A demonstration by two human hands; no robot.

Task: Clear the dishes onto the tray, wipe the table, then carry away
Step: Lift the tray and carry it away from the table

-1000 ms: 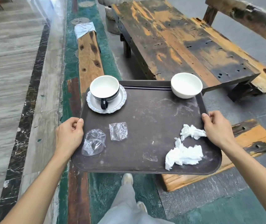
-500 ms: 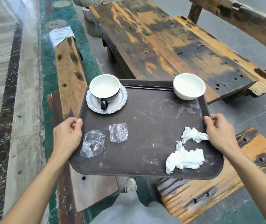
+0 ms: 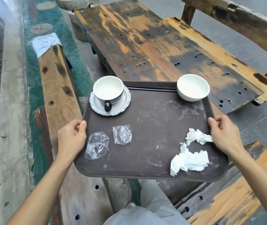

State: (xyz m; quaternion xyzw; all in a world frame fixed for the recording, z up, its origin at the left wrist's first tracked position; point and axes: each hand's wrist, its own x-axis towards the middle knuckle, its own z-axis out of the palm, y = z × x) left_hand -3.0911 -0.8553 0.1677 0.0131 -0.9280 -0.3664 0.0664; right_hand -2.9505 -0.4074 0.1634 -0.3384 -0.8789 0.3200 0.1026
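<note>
I hold a dark brown tray (image 3: 153,120) in the air in front of me. My left hand (image 3: 71,139) grips its left edge and my right hand (image 3: 223,135) grips its right edge. On the tray stand a white cup with a black handle (image 3: 108,91) on a scalloped saucer (image 3: 124,103) at the far left, and a white bowl (image 3: 192,87) at the far right. Two clear plastic wrappers (image 3: 97,145) (image 3: 122,134) lie near my left hand. Two crumpled white tissues (image 3: 197,135) (image 3: 188,161) lie near my right hand.
The worn wooden table (image 3: 153,43) stands ahead, beyond the tray. A wooden bench (image 3: 54,78) with a white cloth (image 3: 45,43) on its far end runs along the left. Another bench (image 3: 243,192) sits at the lower right. A chair back (image 3: 243,17) stands at the far right. My leg (image 3: 153,208) shows below.
I have stepped back with the tray in both hands; the table and benches shifted in view. The grip and the things on the tray are unchanged.
</note>
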